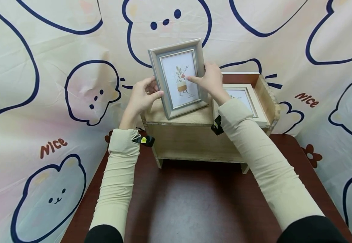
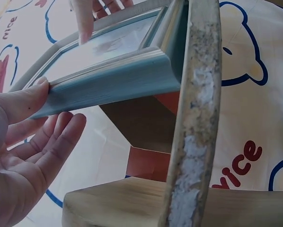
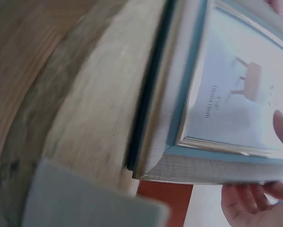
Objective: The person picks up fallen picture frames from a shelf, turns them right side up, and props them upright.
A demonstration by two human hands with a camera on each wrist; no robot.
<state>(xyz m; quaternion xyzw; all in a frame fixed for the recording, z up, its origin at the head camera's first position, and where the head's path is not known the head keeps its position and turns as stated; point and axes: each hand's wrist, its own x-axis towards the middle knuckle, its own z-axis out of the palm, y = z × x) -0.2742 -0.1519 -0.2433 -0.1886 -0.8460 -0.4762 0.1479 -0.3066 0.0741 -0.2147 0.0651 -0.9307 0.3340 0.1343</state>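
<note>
Here, the left hand (image 1: 141, 96) and right hand (image 1: 210, 82) pinch 1 picture frame (image 1: 179, 79) before a backdrop (image 1: 53, 114) reading "Nice"

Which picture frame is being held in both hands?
The grey picture frame with the potted-plant print: the left hand and right hand grip its sides; the cream picture frame sits at the right end of the wooden shelf.

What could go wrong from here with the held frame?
The tilted gray frame is near the front edge of the shelf, so it might slip if the left hand loosens. The right hand has its thumb over the picture and could smudge it. The white frame close by might get knocked.
</note>
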